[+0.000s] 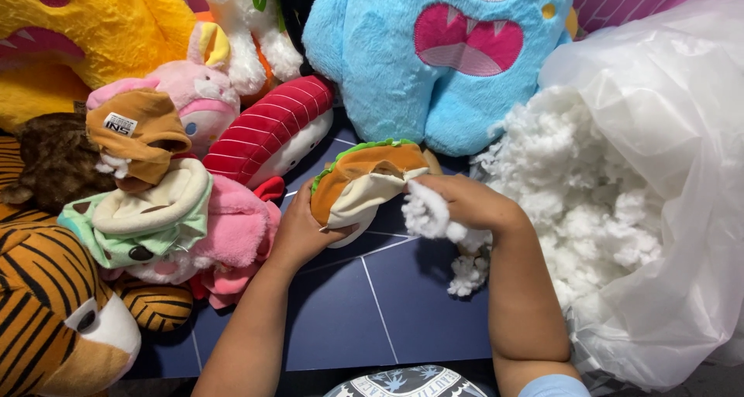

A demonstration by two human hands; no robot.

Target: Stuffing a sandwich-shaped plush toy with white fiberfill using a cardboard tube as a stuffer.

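White fluffy stuffing point(426, 211) is pinched against a plush taco over a dark blue tiled floor point(349, 319).
Left hand point(298, 230) fingers clasp the brown, cream and green taco-shaped soft toy point(360, 182) from below; right hand point(465, 199) fingers grip the tuft at its open end. Beyond sit a clear plastic bag of stuffing point(643, 195) and a blue monster plush point(434, 56).

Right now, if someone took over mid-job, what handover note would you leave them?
Left hand: grips the taco-shaped plush shell from below, over the dark blue mat.
Right hand: pinches a tuft of white stuffing at the shell's opening.
Supply: loose stuffing spills from the clear plastic bag on the right.
Done: shell looks partly filled, still slack.
Left: more stuffing probably needed; closing not started. Other plush toys lie piled at left.
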